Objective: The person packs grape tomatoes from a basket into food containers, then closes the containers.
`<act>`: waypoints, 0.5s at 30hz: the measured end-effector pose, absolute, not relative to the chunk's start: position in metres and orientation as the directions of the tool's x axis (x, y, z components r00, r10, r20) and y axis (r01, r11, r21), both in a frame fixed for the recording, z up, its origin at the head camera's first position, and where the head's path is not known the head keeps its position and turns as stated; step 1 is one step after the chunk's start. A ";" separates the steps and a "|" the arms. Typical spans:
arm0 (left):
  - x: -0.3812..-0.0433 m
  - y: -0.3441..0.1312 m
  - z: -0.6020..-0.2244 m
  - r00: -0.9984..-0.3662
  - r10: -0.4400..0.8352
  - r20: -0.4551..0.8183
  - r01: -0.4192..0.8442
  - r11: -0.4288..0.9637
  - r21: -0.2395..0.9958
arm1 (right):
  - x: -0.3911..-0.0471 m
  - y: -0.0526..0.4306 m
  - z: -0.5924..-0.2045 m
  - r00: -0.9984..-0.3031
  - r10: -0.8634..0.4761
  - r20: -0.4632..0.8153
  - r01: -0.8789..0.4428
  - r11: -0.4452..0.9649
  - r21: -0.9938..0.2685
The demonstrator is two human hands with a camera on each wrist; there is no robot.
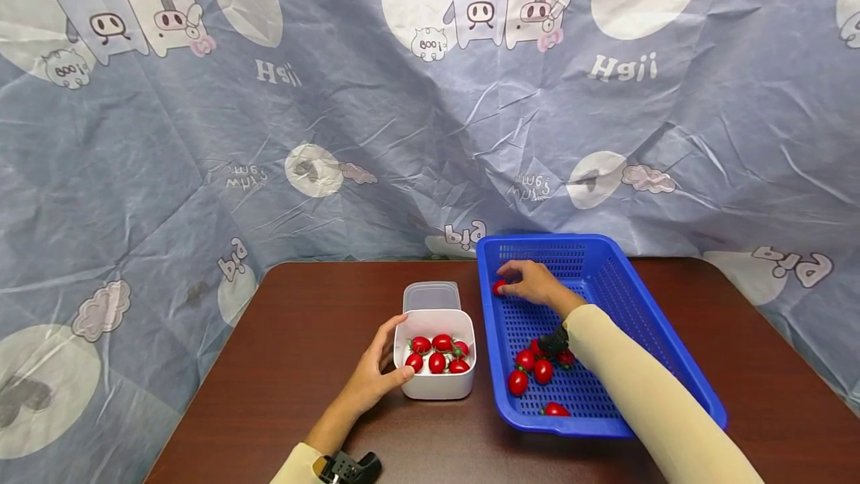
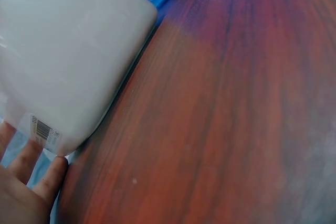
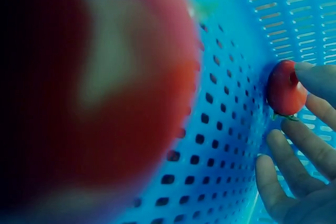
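Note:
A white plastic box (image 1: 438,388) holds several red cherry tomatoes (image 1: 437,362). My left hand (image 1: 372,376) grips it by the left side, with thumb at the front corner and forefinger at the back corner. The left wrist view shows those fingertips (image 2: 55,174) against the box wall, by a barcode label. Inside the blue basket (image 1: 497,364), my right hand (image 1: 534,282) pinches one cherry tomato (image 3: 286,88) near the far left wall. Nearer the front of the basket lie several more tomatoes (image 1: 543,371), partly hidden by the right wrist's camera.
A translucent lid (image 1: 431,295) extends behind the box. Box and basket stand side by side on a dark wooden table (image 1: 322,334). One blurred tomato (image 3: 157,103) fills the left of the right wrist view. A patterned cloth (image 1: 403,140) hangs behind the table.

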State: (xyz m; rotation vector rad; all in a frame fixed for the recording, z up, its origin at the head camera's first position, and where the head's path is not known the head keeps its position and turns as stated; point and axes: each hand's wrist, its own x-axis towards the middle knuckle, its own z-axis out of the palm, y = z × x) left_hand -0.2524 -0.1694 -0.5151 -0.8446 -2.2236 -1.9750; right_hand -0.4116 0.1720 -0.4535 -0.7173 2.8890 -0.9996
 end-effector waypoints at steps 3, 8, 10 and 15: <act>-0.251 -0.169 -0.512 -0.851 0.362 0.380 0.421 0.039 0.906 | -0.412 0.172 -0.456 -0.897 -0.418 0.145 -0.422 0.709 -0.565; -0.242 -0.166 -0.497 -0.849 0.366 0.380 0.418 0.028 0.908 | -0.411 0.170 -0.458 -0.892 -0.426 0.149 -0.435 0.722 -0.538; -0.240 -0.166 -0.491 -0.850 0.364 0.380 0.416 0.023 0.909 | -0.411 0.169 -0.458 -0.887 -0.436 0.154 -0.448 0.725 -0.523; -0.243 -0.166 -0.498 -0.851 0.357 0.384 0.425 0.039 0.905 | -0.409 0.167 -0.458 -0.887 -0.435 0.157 -0.452 0.744 -0.492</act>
